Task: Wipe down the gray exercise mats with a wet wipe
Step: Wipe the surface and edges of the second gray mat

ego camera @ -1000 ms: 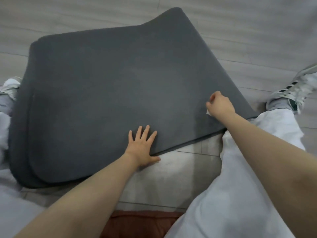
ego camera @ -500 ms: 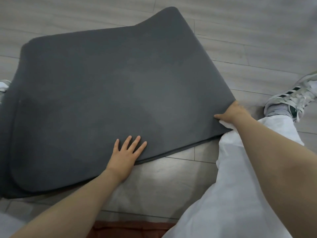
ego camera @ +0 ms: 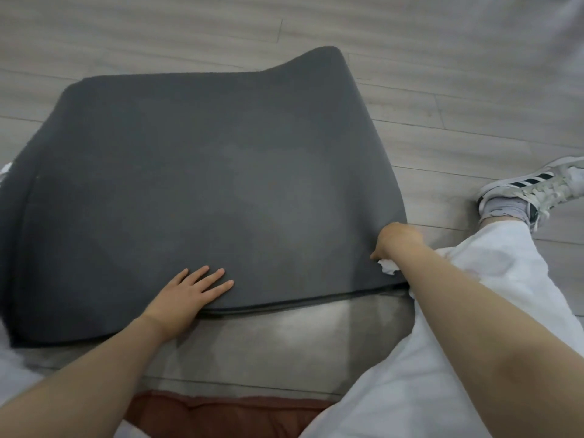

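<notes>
Dark gray exercise mats (ego camera: 202, 172) lie stacked on the floor in front of me, the far right corner curling upward. My left hand (ego camera: 186, 295) presses flat on the near edge of the top mat, fingers straight and spread. My right hand (ego camera: 396, 243) is curled at the mat's near right corner and grips a crumpled white wet wipe (ego camera: 388, 267), which sticks out below the hand. A second mat edge shows under the top one along the near side.
Gray wood-look floor planks (ego camera: 442, 90) surround the mats. My right leg in white trousers (ego camera: 474, 311) ends in a white sneaker (ego camera: 534, 188) at the right. A reddish-brown cushion (ego camera: 221, 415) lies at the bottom edge, under me.
My right hand with the wipe slid from the mat's right part down to its near right corner. My left hand stayed pressed on the near edge.
</notes>
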